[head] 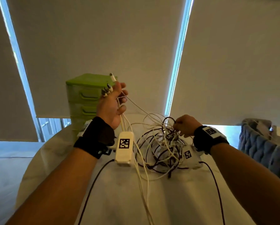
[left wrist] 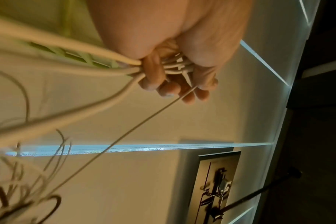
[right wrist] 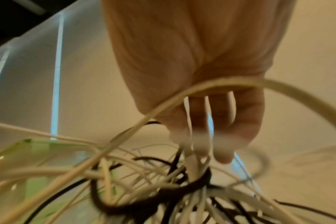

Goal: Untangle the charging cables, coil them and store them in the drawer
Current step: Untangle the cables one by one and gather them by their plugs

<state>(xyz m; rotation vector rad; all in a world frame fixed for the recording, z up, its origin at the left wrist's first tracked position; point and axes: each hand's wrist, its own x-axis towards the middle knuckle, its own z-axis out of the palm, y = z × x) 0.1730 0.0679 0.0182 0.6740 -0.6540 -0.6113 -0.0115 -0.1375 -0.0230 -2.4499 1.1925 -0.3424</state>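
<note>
A tangle of white and black charging cables (head: 162,148) lies on the white round table (head: 119,192). My left hand (head: 113,101) is raised in front of the green drawer unit (head: 82,98) and grips a bundle of white cable ends (left wrist: 175,66), their plugs sticking out above the fist (head: 108,88). White strands run from it down to the tangle. My right hand (head: 184,125) pinches a black cable loop (head: 168,120) at the top of the tangle; in the right wrist view its fingers (right wrist: 224,133) curl around several cables (right wrist: 192,166), blurred.
The green unit has several shut drawers with green handles (head: 87,96). A grey padded chair back (head: 262,148) stands at the right. Window blinds hang behind the table. Black wrist-camera leads (head: 94,184) trail across the near table.
</note>
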